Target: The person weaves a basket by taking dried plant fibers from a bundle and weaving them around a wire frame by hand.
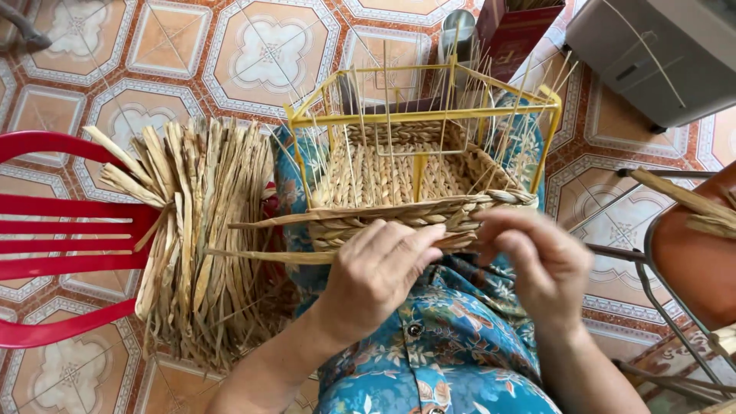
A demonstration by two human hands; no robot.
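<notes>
The half-woven basket was of dry, matt, rough-fibred straw rope, built on a frame of glossy yellow-painted metal wire. The loose straw bundle looked papery and coarse. The red chair was smooth, shiny plastic; the floor tiles were glazed ceramic.

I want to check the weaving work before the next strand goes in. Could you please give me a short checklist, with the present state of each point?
1. Both hands at the working edge: ok. The left hand and right hand are at the near wall of the woven basket.
2. Yellow wire frame upright around the basket: ok.
3. Basket supported: ok, it rests on the lap.
4. Spare material in reach: ok. A bundle of dried strands lies over the red plastic chair.
5. Loose strand under control: cannot tell, its end goes under the left hand.
6. Grip of the right hand: cannot tell, fingers are blurred.
</notes>
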